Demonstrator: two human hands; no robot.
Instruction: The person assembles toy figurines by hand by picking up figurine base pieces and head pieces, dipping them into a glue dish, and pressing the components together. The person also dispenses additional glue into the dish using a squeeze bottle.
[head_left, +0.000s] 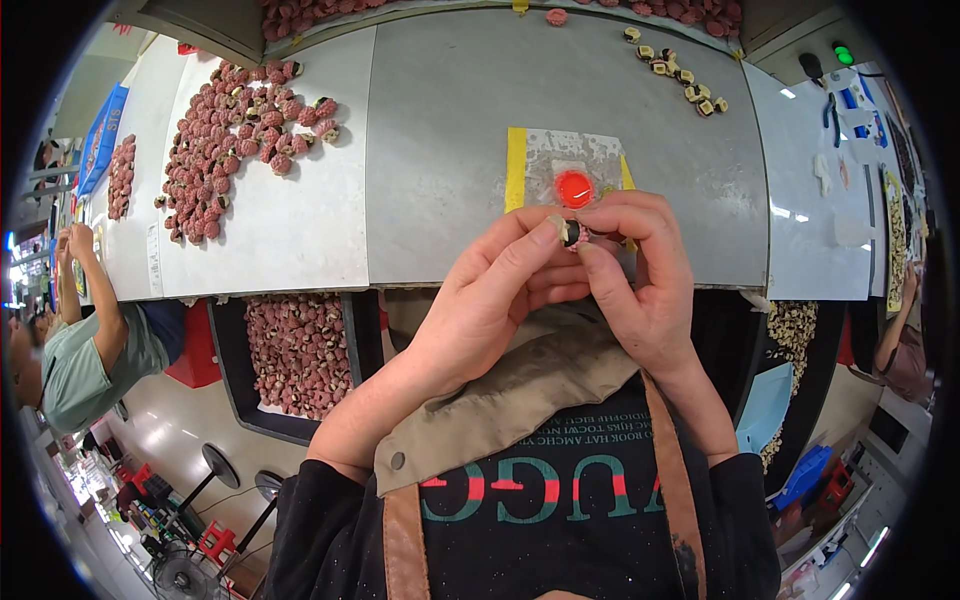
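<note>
Between the fingertips of both hands, in front of my chest, is a small bumpy pink piece with a dark and cream-coloured part (573,234). My left hand (485,285) pinches it from the left with thumb and forefinger. On its other side, the thumb and fingers of my right hand (645,280) close on it too. Just beyond my fingertips lies a small round dish of bright red (575,188). It rests on a worn pale sheet (570,143) edged with yellow tape (516,165). My fingers partly cover the piece and the sheet's near edge.
Many pink pieces (225,145) lie heaped on the table's left. Several cream-and-black pieces (685,75) sit far right. Below the edge, a black bin (235,385) holds pink pieces; right, cream bits (790,335) lie near a light blue scoop (765,400). People (95,360) work at both sides.
</note>
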